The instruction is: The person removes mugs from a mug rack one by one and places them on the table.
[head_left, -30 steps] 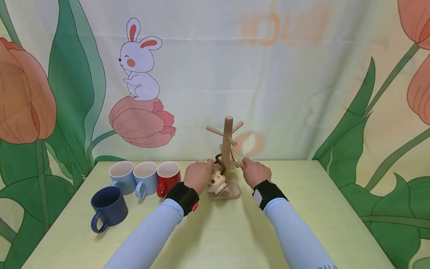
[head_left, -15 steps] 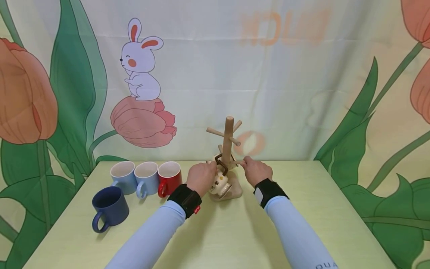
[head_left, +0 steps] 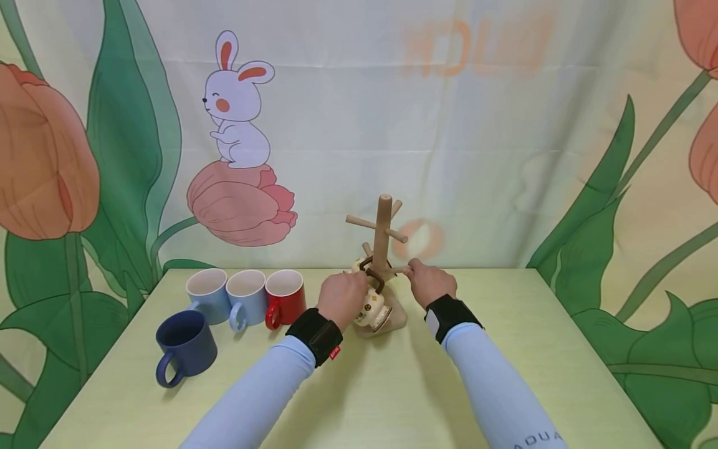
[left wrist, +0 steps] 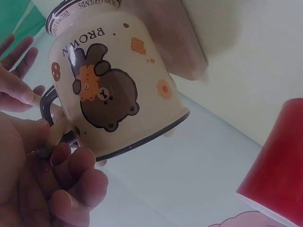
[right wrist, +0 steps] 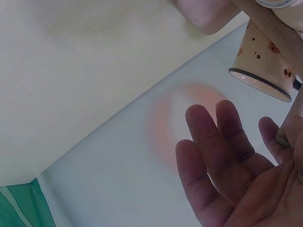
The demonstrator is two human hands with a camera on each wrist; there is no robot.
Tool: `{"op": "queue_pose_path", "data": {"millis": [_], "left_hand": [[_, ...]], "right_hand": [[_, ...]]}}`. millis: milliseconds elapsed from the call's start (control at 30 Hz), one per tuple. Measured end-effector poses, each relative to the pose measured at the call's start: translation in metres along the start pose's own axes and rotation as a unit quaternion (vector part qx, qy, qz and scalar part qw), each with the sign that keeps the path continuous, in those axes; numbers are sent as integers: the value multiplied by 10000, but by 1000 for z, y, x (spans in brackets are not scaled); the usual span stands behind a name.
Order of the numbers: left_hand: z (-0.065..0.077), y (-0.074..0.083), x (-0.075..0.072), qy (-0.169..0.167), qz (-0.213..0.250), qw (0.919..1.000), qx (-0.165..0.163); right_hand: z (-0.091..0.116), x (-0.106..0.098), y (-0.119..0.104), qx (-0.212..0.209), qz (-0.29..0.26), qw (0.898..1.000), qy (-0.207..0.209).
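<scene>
A wooden mug tree [head_left: 381, 246] stands upright at the table's middle, on a flat base [head_left: 397, 317]. My left hand [head_left: 343, 299] pinches the end of a lower peg. On that peg, a cream mug [left wrist: 118, 71] printed with a brown bear hangs by its dark handle, tilted, rim end lower in the head view. Between thumb and index finger, my right hand [head_left: 432, 284] pinches another lower peg [head_left: 399, 270]; its other fingers [right wrist: 201, 120] are spread loosely. Behind the post, a second cream mug [right wrist: 262, 59] hangs, partly hidden. Upper pegs carry nothing.
Left of the tree, two light blue mugs [head_left: 209, 296] and a red mug [head_left: 285, 298] stand upright in a row. A dark blue mug [head_left: 187, 346] stands in front of them. A printed curtain [head_left: 348, 125] hangs behind the pale table [head_left: 505, 349].
The mug tree has turned a little, its front side swinging rightward. The front cream mug and my left hand moved right with it. Both hands keep their hold on the pegs.
</scene>
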State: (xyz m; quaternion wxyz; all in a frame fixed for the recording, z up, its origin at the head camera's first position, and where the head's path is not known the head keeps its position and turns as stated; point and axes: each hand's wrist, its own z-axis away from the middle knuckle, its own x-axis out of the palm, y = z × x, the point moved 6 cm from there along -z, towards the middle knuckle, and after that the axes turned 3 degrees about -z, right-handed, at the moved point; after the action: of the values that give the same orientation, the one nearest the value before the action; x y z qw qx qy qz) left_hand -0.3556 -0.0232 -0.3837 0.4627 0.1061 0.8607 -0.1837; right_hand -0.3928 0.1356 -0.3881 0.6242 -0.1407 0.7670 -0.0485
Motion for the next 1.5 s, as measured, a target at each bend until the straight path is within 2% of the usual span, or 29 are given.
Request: {"op": "queue_pose_path", "data": {"millis": [167,400,633,833,1000,1200,1267,1333,1433,1500], "left_hand": [[0,4,0,-74,-30,10000,25],[0,13,-2,-115,-392,9991,104],[0,17,-9,6,-257,9997,2],[-2,22,-11,-175,-352,9992,106],[-2,22,-10,-328,-512,9981,126],[-3,20,-8,-272,-592,9978,145],[-4,17,-7,-449,-404,9982,54],[-5,13,-4,-788,-127,9968,-62],[-6,4,0,-1308,376,9903,-282],[-7,-4,3,-1525,736,9846,-423]], "right_hand": [[-3,-1,0,-21,38,10000,43],[-6,3,4,-43,66,10000,16],[-7,0,3,-60,67,10000,25],[-11,4,6,-49,124,9999,10],[-14,8,9,-41,132,9999,-5],[-14,8,7,-51,229,9997,20],[-12,6,5,-63,242,9997,24],[-10,5,3,-68,281,9996,-11],[-8,5,1,-88,384,9992,-52],[-6,5,0,-84,407,9991,-38]]}}
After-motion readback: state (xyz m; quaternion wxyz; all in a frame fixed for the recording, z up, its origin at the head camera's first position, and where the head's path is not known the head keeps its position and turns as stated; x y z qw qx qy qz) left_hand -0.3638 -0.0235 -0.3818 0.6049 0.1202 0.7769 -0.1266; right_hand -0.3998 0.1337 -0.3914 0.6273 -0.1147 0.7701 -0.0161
